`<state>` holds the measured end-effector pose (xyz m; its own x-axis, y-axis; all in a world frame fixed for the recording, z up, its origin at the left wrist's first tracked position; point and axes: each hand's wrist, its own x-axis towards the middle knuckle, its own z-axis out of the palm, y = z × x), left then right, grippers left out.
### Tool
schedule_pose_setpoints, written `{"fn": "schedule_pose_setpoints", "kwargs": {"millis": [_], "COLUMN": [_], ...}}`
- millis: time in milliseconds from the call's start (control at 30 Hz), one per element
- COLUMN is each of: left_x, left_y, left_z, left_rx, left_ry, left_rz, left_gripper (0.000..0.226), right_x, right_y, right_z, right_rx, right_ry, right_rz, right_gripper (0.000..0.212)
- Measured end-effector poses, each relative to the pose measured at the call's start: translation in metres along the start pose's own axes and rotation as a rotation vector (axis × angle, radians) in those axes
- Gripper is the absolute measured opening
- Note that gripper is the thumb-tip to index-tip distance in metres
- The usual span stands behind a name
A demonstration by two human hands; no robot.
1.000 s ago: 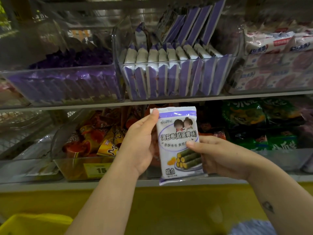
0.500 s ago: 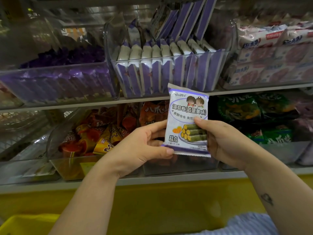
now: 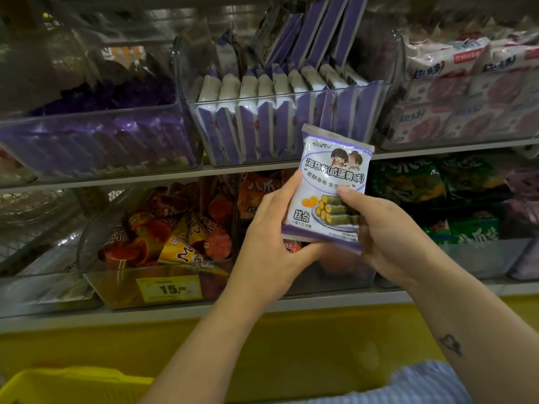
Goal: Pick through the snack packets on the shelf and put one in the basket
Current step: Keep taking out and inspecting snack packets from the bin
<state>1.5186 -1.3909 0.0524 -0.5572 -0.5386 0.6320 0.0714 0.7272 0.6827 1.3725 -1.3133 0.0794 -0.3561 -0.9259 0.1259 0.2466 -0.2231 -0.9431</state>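
Observation:
A white and purple snack packet (image 3: 329,176) with green rolls pictured on it is held upright in front of the shelf, tilted a little to the right. My left hand (image 3: 271,243) grips its left edge and cups under its bottom. My right hand (image 3: 382,237) holds its right side with the thumb pressed on the front. Above it a clear bin (image 3: 291,135) on the upper shelf holds several packets of the same kind standing on edge. The rim of a yellow basket (image 3: 70,383) shows at the bottom left.
A clear bin of dark purple packets (image 3: 96,141) sits upper left and pink and white packets (image 3: 466,94) upper right. The lower shelf has a bin of orange and red snacks (image 3: 163,243) with a yellow price tag (image 3: 169,289), and green packets (image 3: 423,188) at right.
The packet has been raised and tilted to the right. My left hand slid from its upper left edge down to its lower edge and under it. My right hand stays on the right side.

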Motion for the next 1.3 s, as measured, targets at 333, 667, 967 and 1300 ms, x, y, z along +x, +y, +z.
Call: {"fn": "schedule_pose_setpoints", "kwargs": {"millis": [333,667,967,1300], "left_x": [0.003,0.005,0.011,0.012], "left_y": [0.009,0.011,-0.004,-0.016], "left_z": [-0.011,-0.012,-0.027,-0.034], "left_rx": [0.133,-0.515,-0.609,-0.748], "left_ry": [-0.125,-0.144,-0.116,0.089], "left_rz": [0.007,-0.218,-0.253,-0.265], "left_gripper": [0.069,0.064,0.045,0.030], "right_x": [0.001,0.004,0.005,0.002], "right_y": [0.006,0.018,0.019,0.018], "right_z": [0.002,0.010,0.006,0.006], "right_rx": [-0.163,-0.158,-0.418,-0.616], "right_ry": [-0.085,-0.212,0.000,-0.098], "right_rz": [-0.113,-0.172,-0.374,-0.429], "right_gripper": [0.045,0.057,0.064,0.065]}}
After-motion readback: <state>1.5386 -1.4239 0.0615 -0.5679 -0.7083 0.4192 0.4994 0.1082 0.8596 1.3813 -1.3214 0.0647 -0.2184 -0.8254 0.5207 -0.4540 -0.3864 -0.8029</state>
